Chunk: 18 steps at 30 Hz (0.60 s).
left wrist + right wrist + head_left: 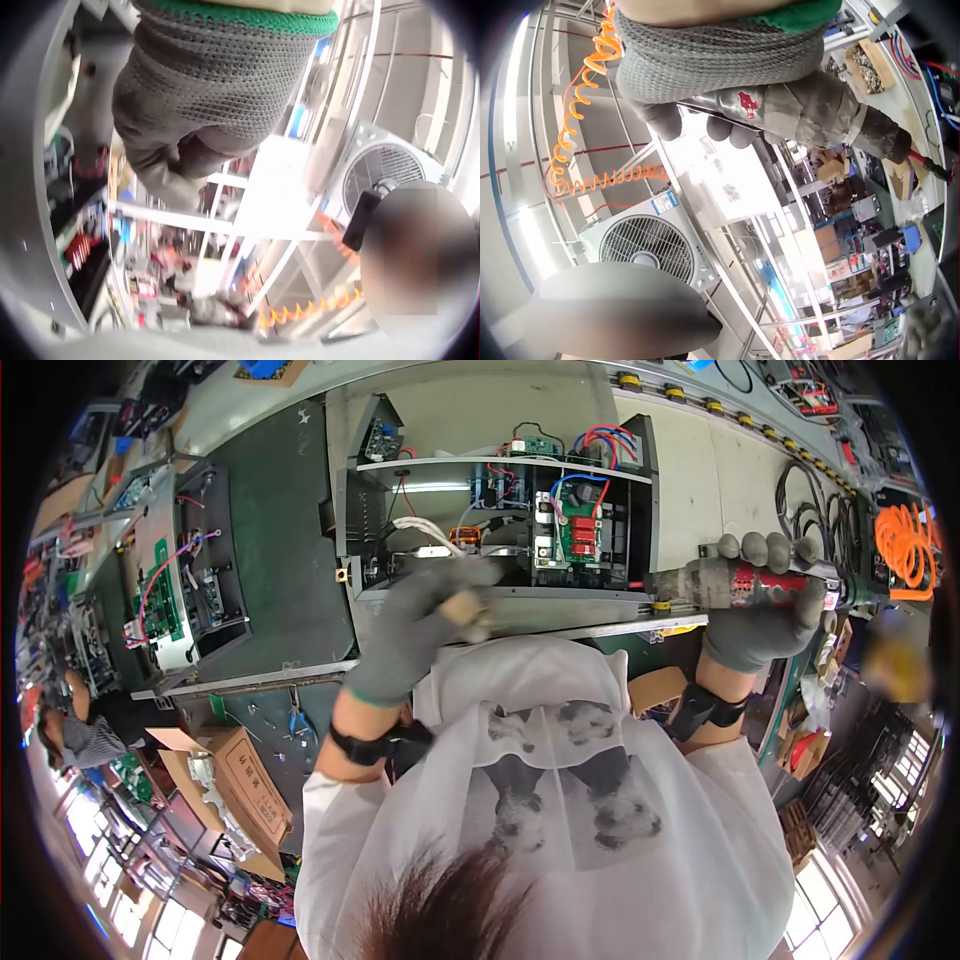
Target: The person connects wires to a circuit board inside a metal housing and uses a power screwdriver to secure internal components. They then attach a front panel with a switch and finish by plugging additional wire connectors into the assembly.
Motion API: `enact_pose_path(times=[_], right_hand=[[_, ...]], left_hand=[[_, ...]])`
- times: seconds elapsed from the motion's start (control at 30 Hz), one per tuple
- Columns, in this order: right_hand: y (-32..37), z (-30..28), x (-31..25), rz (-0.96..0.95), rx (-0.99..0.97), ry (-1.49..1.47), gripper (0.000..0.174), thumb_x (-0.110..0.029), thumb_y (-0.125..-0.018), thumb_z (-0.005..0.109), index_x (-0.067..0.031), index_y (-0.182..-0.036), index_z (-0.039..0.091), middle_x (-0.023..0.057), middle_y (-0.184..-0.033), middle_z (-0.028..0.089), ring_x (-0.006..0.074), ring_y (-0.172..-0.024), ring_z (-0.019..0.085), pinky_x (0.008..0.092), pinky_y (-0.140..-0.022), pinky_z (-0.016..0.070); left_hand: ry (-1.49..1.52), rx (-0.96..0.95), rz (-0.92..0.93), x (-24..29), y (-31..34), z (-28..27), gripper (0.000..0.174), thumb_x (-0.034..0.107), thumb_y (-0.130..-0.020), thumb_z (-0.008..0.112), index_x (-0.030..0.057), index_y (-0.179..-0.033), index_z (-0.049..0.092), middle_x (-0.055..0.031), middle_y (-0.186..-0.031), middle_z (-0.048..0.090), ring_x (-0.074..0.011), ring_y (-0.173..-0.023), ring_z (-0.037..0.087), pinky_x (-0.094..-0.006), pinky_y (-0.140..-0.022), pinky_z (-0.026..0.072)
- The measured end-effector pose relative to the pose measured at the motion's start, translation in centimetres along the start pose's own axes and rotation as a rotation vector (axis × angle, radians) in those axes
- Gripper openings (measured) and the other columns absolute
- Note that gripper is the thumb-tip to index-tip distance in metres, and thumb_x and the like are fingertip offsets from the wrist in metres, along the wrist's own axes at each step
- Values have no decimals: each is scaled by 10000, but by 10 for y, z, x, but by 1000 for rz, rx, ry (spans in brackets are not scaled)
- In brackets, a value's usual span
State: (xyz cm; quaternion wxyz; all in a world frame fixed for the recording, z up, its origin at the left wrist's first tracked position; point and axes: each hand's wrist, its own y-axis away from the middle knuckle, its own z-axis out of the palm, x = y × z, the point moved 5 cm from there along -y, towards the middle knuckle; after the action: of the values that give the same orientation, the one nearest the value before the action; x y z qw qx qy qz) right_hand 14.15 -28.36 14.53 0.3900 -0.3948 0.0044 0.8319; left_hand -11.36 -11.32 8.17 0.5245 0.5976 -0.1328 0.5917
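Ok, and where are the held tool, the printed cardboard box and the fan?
Held tool (810,112), right wrist view: its taped body.
Printed cardboard box (255,785), head view: its printed side.
Fan (649,238), right wrist view: its round grille.

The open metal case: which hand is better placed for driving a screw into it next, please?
Probably the right hand: it grips the driver, whose red bit points toward the case. The left hand is blurred near the front edge, with no driver visible in it.
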Motion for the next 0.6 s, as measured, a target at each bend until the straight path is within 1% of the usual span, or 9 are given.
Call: enact_pose_path(times=[0.03, 0.07, 0.1, 0.13, 0.2, 0.23, 0.33, 0.4, 0.6], right_hand=[[1, 2, 1, -10, -4, -52, 347, -312, -898, 512, -102, -1172, 495, 86, -960, 566, 242, -919, 511, 461, -852, 365], [3, 7, 3, -20, -7, -104, 340, -312, -903, 504, -120, -1183, 479, 77, -911, 546, 234, -873, 491, 440, -806, 365], [4, 17, 4, -67, 139, -42, 345, -314, -862, 572, -107, -1127, 495, 13, -813, 441, 170, -760, 380, 360, -732, 314], [4, 19, 4, -79, 148, -44, 345, -314, -862, 572, -107, -1127, 495, 13, -813, 441, 170, -760, 380, 360, -732, 314], [5, 19, 1, -108, 143, -26, 319, -317, -848, 580, -116, -1077, 489, 5, -790, 413, 165, -750, 371, 360, -730, 313], [5, 13, -2, -104, -38, -55, 285, -275, -891, 507, -146, -1142, 466, 58, -877, 523, 229, -850, 474, 417, -785, 352], [8, 9, -7, -117, -60, -38, 284, -264, -881, 513, -145, -1134, 464, 50, -850, 501, 227, -839, 465, 414, -773, 344], [11, 6, -7, -123, -27, -46, 287, -260, -875, 515, -145, -1132, 461, 49, -844, 492, 226, -841, 464, 414, -768, 342], [12, -1, -7, -139, -44, -56, 296, -253, -872, 513, -140, -1140, 458, 53, -854, 493, 225, -843, 463, 413, -769, 341]], left_hand=[[86, -54, -25, 1, -13, 23, 267, 106, -913, 518, -13, -1150, 553, -78, -938, 641, -100, -746, 579, -237, -701, 491], [107, -114, -41, -4, -28, 41, 285, 134, -922, 514, -12, -1167, 531, -79, -948, 620, -89, -738, 550, -216, -680, 472], [128, -175, -58, -11, -41, 56, 306, 162, -931, 511, -12, -1183, 509, -80, -958, 600, -78, -730, 522, -196, -659, 452], [116, -183, -63, -18, -50, 67, 306, 162, -931, 511, -12, -1183, 509, -80, -958, 600, -78, -730, 522, -196, -659, 452], [333, -219, -152, -30, -61, 85, 319, 193, -945, 506, -6, -1195, 504, -88, -946, 591, -66, -725, 512, -187, -651, 449], [375, -251, -204, -29, -61, 90, 330, 205, -953, 502, -7, -1206, 499, -97, -945, 584, -65, -730, 509, -184, -639, 449], [455, -236, -243, -32, -64, 94, 330, 196, -951, 506, -10, -1210, 496, -92, -952, 581, -64, -724, 510, -183, -628, 458], [440, -226, -239, -38, -69, 94, 336, 198, -948, 514, -11, -1210, 495, -91, -958, 581, -66, -723, 513, -180, -624, 461], [418, -182, -226, -39, -73, 95, 318, 182, -929, 550, -10, -1180, 508, -73, -951, 589, -73, -734, 535, -177, -618, 470]])
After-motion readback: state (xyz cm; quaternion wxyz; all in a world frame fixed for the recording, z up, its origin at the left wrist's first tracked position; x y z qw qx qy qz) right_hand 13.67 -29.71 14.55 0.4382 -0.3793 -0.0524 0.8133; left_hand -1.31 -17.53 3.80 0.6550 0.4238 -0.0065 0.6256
